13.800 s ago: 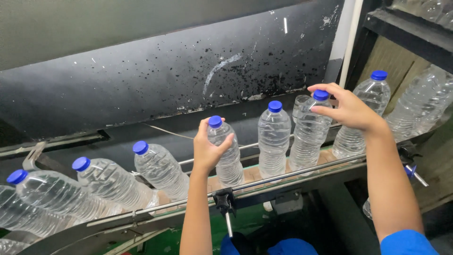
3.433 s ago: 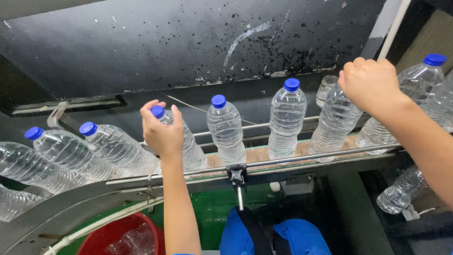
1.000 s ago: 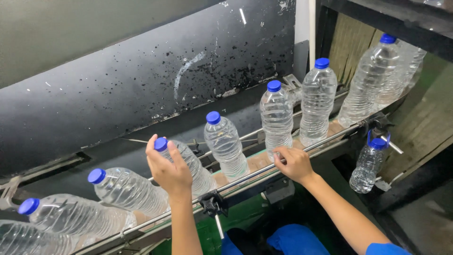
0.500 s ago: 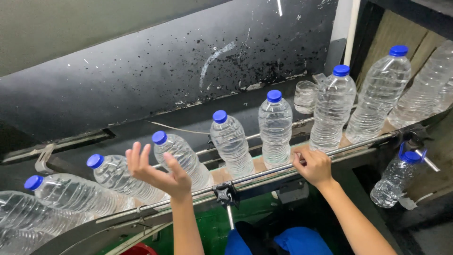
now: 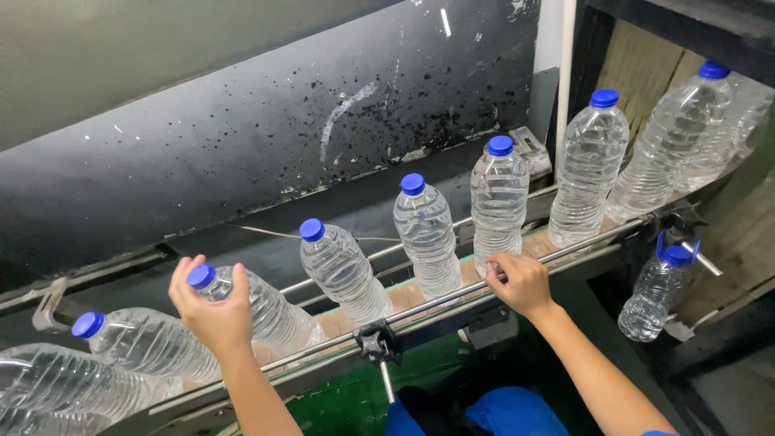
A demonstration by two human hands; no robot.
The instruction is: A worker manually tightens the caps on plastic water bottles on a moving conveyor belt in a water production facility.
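Observation:
Several clear plastic water bottles with blue caps stand in a row on a conveyor between metal guide rails (image 5: 452, 295). My left hand (image 5: 211, 311) is wrapped around the neck of one leaning bottle (image 5: 266, 311) near its blue cap. My right hand (image 5: 521, 282) rests on the front rail, fingers curled over it, just below an upright bottle (image 5: 498, 206). Two more bottles (image 5: 343, 270) (image 5: 425, 234) stand between my hands.
More bottles lie tilted at the far left (image 5: 137, 343) and stand at the right (image 5: 589, 169). One small bottle (image 5: 654, 291) hangs off a bracket below the rail at right. A dark spattered wall rises behind the conveyor. Blue clothing and green floor show below.
My left hand, open half a second ago, has closed on the leaning bottle's neck. My right hand stays on the rail. The view has shifted a little.

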